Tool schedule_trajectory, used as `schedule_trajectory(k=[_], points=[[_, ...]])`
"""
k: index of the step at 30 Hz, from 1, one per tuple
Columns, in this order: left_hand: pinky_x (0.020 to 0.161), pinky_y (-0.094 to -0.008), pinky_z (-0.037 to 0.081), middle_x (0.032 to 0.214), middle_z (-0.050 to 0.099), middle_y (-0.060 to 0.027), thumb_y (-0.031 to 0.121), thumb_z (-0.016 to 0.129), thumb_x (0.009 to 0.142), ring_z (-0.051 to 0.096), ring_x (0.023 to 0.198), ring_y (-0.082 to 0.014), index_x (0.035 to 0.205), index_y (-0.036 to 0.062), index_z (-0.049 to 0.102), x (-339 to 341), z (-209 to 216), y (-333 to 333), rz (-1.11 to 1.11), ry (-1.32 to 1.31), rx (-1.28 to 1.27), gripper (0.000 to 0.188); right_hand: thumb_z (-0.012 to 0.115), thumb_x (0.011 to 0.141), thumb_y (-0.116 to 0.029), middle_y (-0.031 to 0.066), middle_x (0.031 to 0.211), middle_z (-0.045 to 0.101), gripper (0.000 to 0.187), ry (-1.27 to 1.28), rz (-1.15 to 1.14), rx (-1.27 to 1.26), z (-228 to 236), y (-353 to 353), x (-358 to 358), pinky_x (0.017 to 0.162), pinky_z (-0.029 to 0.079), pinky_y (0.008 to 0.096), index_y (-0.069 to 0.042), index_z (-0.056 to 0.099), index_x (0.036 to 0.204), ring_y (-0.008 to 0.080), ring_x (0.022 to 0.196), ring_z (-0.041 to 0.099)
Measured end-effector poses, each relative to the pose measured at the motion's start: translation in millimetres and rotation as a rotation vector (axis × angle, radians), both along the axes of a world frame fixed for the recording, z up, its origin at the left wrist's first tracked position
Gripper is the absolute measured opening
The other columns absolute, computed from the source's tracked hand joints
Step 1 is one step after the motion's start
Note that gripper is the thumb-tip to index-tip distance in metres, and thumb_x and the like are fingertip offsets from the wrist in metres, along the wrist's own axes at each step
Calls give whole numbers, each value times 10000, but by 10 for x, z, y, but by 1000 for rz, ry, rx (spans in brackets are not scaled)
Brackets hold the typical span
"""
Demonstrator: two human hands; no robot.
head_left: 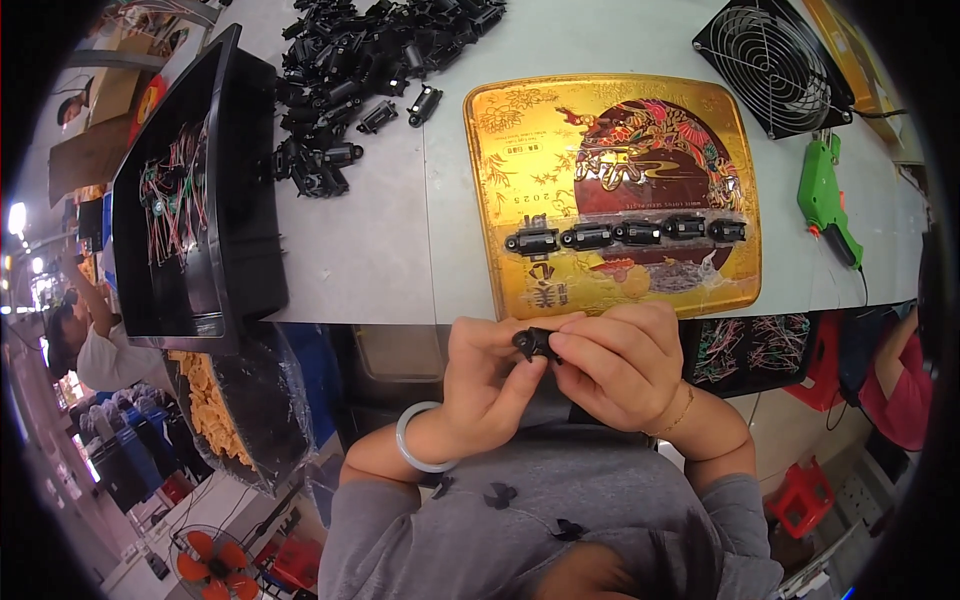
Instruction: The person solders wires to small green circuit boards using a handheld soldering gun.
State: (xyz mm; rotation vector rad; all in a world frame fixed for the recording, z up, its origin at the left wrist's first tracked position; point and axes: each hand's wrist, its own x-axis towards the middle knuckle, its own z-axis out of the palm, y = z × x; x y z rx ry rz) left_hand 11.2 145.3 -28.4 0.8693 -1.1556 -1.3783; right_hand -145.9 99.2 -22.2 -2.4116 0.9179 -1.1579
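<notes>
Between my two hands, just off the table's near edge, is a small black plastic housing. The fingers of my left hand pinch it from the left, thumb beneath. From the other side my right hand grips it, its fingertips covering the right end. Beyond my hands lies a gold tin lid with a dragon picture. Across its lower part several similar black housings sit in a row. A large heap of loose black housings covers the table's far left.
A black bin with wired circuit boards stands at the left. At the right are a green glue gun and a black fan. More wired boards lie below the table edge. Other people sit at both sides.
</notes>
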Motion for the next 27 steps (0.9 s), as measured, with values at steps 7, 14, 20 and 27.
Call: schedule_trajectory(k=[7,14,20,27], points=[[717,-290,458,1015,531,-139,-3,623,763,564,850,-214,1097,25,487,119,68,-218,196,-636,-114,362,665,572,-56,33,868,574,360,71,10,106,-5,-219,-67,674,405,340,-62,602,926,218,764,536],[555,-283,441,883,508,-87,23,694,686,556,629,-193,938,49,619,174,7,-338,205,-886,-219,263,649,568,-49,43,898,544,391,170,71,131,-45,-295,-111,732,395,354,-47,593,955,229,843,516],[583,-272,434,861,512,-86,-5,699,659,530,676,-198,898,30,616,174,-3,-352,194,-856,-196,255,659,577,-60,32,909,547,364,159,63,151,-40,-319,-88,734,386,347,-63,606,937,222,855,508],[588,-322,432,814,529,-102,32,700,662,541,703,-250,876,35,599,176,-41,-338,187,-795,-181,236,672,573,-70,14,898,545,340,198,72,136,18,-343,-89,735,375,349,-81,630,910,211,851,486]])
